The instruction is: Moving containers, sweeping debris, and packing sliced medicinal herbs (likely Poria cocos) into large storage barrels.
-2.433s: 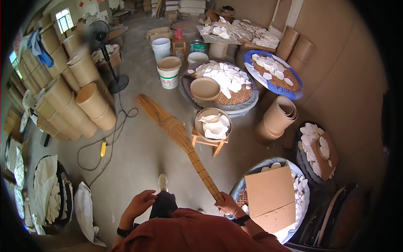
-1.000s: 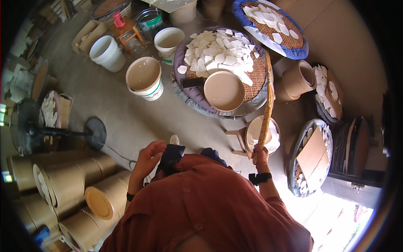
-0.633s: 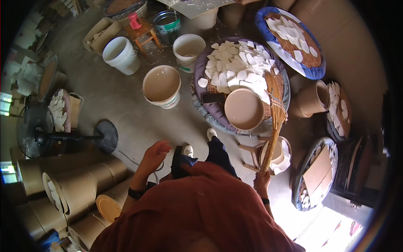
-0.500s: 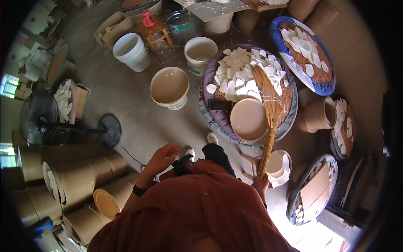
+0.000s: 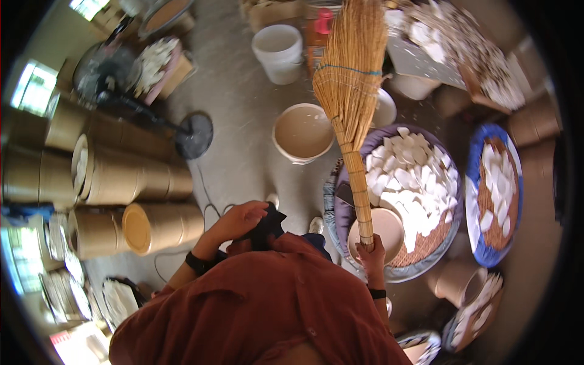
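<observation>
My right hand (image 5: 372, 258) gripped the straw broom (image 5: 351, 103) upright by its handle, clear of the white pieces (image 5: 407, 182); my left hand (image 5: 240, 220) clutched dark cloth (image 5: 267, 224).

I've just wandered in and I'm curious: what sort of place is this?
Probably a small workshop or drying shed, perhaps for food. Flat white pieces lie spread on round woven trays, cardboard drums lie stacked at the left, and buckets stand on bare concrete. The right hand holds a straw broom.
</observation>
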A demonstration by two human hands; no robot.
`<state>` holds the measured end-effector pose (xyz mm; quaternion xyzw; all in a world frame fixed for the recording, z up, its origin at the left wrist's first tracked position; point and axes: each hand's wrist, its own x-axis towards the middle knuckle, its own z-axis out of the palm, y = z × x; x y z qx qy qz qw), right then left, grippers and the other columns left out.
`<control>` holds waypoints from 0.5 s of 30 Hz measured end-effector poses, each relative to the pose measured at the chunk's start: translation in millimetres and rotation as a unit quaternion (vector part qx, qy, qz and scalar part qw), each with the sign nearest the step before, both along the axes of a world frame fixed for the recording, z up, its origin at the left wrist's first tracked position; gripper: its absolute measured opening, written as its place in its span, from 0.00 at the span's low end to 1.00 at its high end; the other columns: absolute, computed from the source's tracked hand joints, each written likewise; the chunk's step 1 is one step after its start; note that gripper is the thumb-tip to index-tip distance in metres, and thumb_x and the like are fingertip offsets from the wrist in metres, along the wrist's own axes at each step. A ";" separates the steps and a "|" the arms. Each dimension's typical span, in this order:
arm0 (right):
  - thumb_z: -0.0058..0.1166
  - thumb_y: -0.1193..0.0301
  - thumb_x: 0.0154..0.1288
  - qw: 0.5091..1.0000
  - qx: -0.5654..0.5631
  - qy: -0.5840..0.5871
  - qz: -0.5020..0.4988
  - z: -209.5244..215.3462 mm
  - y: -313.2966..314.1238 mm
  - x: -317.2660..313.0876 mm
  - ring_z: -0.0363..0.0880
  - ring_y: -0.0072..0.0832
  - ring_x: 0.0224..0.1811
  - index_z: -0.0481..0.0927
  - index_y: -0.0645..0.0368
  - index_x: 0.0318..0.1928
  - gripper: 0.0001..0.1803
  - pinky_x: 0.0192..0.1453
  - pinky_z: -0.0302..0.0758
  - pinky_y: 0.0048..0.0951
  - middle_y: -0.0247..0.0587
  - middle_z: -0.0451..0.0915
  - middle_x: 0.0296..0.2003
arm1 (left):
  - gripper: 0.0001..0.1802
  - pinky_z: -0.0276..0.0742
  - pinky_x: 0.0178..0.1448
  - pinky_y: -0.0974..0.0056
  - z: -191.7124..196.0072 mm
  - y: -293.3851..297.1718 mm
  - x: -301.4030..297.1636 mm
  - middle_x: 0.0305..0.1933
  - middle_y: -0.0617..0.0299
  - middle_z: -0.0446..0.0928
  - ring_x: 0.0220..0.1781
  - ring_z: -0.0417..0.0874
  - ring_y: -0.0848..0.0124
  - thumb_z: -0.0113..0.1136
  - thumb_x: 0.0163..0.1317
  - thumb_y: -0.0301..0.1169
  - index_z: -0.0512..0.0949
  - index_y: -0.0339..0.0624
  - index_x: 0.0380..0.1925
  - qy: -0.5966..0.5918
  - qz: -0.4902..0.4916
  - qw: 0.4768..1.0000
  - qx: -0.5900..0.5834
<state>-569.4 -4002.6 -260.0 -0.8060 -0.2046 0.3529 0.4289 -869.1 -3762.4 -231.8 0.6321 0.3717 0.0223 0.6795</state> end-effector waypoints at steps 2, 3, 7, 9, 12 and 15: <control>0.56 0.77 0.49 0.998 -0.017 -0.007 0.059 -7.3 38.4 5.8 0.70 0.18 0.17 0.71 0.64 0.41 0.16 0.19 0.69 0.21 0.35 0.73 0.23 | 0.22 0.69 0.56 0.65 -5.3 19.7 -7.5 0.48 0.55 0.74 0.51 0.74 0.70 0.48 0.58 0.24 0.66 0.39 0.54 -0.011 0.039 0.999 -0.002; 0.55 0.78 0.50 0.995 -0.027 -0.018 0.092 -10.7 62.3 6.2 0.69 0.19 0.16 0.71 0.64 0.41 0.15 0.17 0.69 0.20 0.34 0.72 0.22 | 0.21 0.68 0.56 0.65 -9.8 34.4 -10.9 0.48 0.55 0.75 0.51 0.74 0.70 0.48 0.58 0.24 0.66 0.39 0.54 -0.026 0.052 0.998 0.003; 0.57 0.76 0.49 0.983 -0.103 0.071 0.133 -19.3 154.6 -13.8 0.71 0.19 0.16 0.73 0.64 0.38 0.13 0.17 0.68 0.21 0.34 0.72 0.19 | 0.21 0.68 0.56 0.65 -34.6 101.4 -36.6 0.47 0.53 0.75 0.51 0.74 0.69 0.49 0.59 0.24 0.66 0.39 0.54 -0.061 0.086 0.994 -0.007; 0.57 0.75 0.49 0.973 -0.141 0.055 0.175 -18.7 212.7 -28.5 0.71 0.19 0.15 0.73 0.64 0.38 0.14 0.16 0.68 0.21 0.34 0.72 0.19 | 0.21 0.68 0.57 0.65 -47.1 145.7 -56.0 0.48 0.52 0.74 0.52 0.74 0.69 0.49 0.59 0.24 0.66 0.40 0.54 -0.068 0.111 0.991 -0.023; 0.57 0.74 0.49 0.957 -0.184 0.059 0.217 -33.0 306.7 -56.7 0.71 0.20 0.15 0.73 0.64 0.38 0.13 0.16 0.68 0.21 0.34 0.72 0.18 | 0.21 0.68 0.57 0.64 -65.0 226.8 -90.1 0.49 0.53 0.74 0.53 0.73 0.69 0.48 0.59 0.24 0.66 0.40 0.54 -0.076 0.133 0.987 -0.052; 0.56 0.73 0.50 0.937 -0.221 0.100 0.253 -52.3 418.5 -89.7 0.72 0.20 0.15 0.72 0.64 0.38 0.14 0.16 0.68 0.21 0.34 0.72 0.18 | 0.21 0.68 0.56 0.65 -72.8 314.9 -126.6 0.49 0.54 0.74 0.53 0.73 0.70 0.48 0.59 0.25 0.66 0.40 0.54 -0.020 0.145 0.988 -0.039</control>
